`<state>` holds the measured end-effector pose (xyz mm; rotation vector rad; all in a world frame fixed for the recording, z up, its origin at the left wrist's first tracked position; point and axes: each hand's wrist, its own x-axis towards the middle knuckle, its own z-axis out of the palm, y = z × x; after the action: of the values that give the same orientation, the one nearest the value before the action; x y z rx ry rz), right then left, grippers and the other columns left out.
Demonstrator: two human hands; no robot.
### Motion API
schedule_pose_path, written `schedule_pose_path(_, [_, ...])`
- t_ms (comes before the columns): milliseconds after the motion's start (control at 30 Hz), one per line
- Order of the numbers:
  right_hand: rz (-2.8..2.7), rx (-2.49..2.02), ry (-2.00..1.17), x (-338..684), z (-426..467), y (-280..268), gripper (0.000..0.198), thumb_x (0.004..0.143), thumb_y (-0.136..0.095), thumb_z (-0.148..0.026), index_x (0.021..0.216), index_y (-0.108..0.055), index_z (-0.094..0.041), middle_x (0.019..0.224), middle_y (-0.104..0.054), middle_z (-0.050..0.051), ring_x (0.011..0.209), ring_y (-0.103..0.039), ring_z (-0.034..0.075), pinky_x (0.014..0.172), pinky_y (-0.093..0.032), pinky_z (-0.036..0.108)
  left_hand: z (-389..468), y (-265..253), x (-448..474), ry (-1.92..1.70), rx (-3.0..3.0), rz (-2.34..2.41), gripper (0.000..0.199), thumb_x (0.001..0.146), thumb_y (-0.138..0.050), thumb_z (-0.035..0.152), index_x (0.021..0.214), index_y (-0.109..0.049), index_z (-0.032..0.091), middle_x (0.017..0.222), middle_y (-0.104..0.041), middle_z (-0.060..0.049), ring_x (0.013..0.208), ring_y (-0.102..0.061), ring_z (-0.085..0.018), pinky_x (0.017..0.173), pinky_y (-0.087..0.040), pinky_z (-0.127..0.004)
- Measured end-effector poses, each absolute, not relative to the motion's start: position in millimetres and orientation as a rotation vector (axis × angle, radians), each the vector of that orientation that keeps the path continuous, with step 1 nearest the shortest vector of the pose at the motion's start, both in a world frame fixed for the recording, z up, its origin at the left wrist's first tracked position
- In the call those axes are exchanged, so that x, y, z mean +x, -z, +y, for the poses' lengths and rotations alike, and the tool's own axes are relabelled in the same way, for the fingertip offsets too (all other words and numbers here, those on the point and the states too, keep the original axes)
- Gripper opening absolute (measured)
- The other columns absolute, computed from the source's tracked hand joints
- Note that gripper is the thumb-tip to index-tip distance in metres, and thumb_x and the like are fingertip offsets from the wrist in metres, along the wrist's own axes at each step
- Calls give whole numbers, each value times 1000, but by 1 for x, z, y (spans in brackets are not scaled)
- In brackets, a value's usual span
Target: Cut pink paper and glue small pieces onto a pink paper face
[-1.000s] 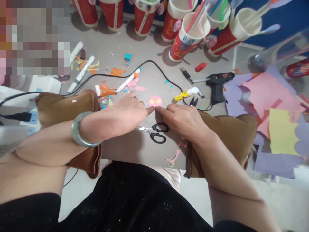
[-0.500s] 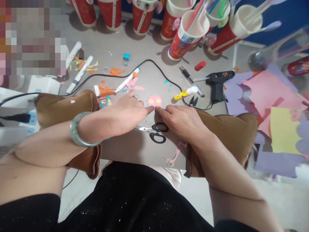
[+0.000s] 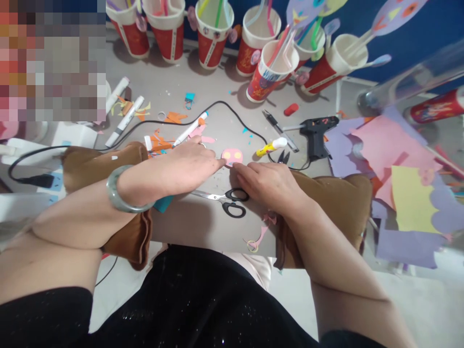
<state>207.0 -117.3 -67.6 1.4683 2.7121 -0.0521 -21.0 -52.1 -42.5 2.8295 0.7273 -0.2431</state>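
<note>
A small pink paper disc (image 3: pixel 232 151) with two yellow spots lies on the table between my hands. A bit of blue shows at its lower edge. My left hand (image 3: pixel 181 164), with a jade-coloured bangle on the wrist, holds the disc's lower left edge with the index fingertip; its other fingers are curled. My right hand (image 3: pixel 270 181) holds the lower right edge with its fingertips, and its thumb is hidden. Just below the hands lie scissors (image 3: pixel 234 195) with black handles. A yellow glue pen with a white cap (image 3: pixel 271 146) rests beyond my right hand.
Red paper cups (image 3: pixel 217 43) with straws line the back. A black glue gun (image 3: pixel 317 137) and coloured paper sheets (image 3: pixel 413 193) lie at right. Markers (image 3: pixel 125 121) and paper scraps are at left. A black cable (image 3: pixel 217 103) crosses the table. Brown cushions (image 3: pixel 333 198) support my forearms.
The view has shifted, so the cups sit lower in the picture. My left fingertip has moved slightly left, and blue now shows on the disc's lower edge. Both hands stay at the disc.
</note>
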Motion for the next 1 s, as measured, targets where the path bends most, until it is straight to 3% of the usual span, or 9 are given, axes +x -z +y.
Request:
schedule_pose_path(133, [2711,1471,38,207,-117,68,35,101,-42,-20,103,-77,-15,71,-68,7,62,-50,17,58,-21,33,-50,47,-22,195,2789,796,33,92,-44,3,97,-73,19,70,-63,0,80,-63,-19,112,-38,-48])
schedule_pose_path(233, [2735,1507,31,207,-117,69,36,101,-42,-21,108,-77,-14,71,-67,7,60,-48,16,59,-23,33,-47,47,-19,78,2719,968,23,93,-49,11,94,-71,16,89,-71,-7,87,-68,-22,97,-49,-42])
schedule_pose_path(300, [2776,1548,-8,208,-117,69,37,102,-42,-21,115,-76,-14,69,-66,6,60,-47,16,59,-25,32,-45,46,-15,-74,2621,1103,25,96,-50,17,111,-70,14,109,-73,-12,98,-70,-23,92,-52,-38])
schedule_pose_path(400, [2846,1574,-115,208,-117,70,39,102,-43,-19,123,-74,-13,68,-65,5,60,-49,16,59,-27,32,-42,46,-12,-238,2431,1187,47,99,-51,25,145,-54,12,130,-69,-14,110,-69,-21,96,-53,-35])
schedule_pose_path(467, [2880,1565,-200,208,-117,70,39,102,-43,-18,124,-74,-13,67,-65,4,61,-51,16,59,-28,32,-40,48,-12,-237,2348,1196,56,100,-49,26,154,-44,11,132,-68,-14,109,-69,-19,98,-53,-34])
schedule_pose_path(533, [2893,1578,-264,208,-117,70,39,102,-43,-17,121,-76,-13,67,-66,4,61,-52,16,59,-29,31,-38,49,-13,-200,2329,1187,54,101,-48,25,153,-46,11,130,-69,-14,110,-68,-20,98,-53,-35])
schedule_pose_path(667, [2823,1672,-250,207,-117,71,35,100,-44,-16,102,-79,-14,72,-70,6,61,-53,15,59,-28,31,-36,50,-14,-135,2446,1075,39,99,-47,19,133,-64,16,129,-69,-12,116,-66,-22,102,-51,-37])
schedule_pose_path(800, [2678,1664,-111,206,-116,71,33,98,-46,-18,85,-76,-14,71,-69,8,59,-50,15,57,-22,32,-39,47,-12,60,2653,906,33,95,-46,10,110,-75,16,111,-70,-12,106,-64,-24,101,-48,-41])
schedule_pose_path(1000, [2578,1625,19,202,-116,68,32,97,-44,-16,102,-76,-16,72,-70,8,56,-46,15,56,-16,32,-47,46,-15,93,2881,783,29,91,-50,4,107,-72,14,112,-67,-12,106,-58,-25,102,-41,-42])
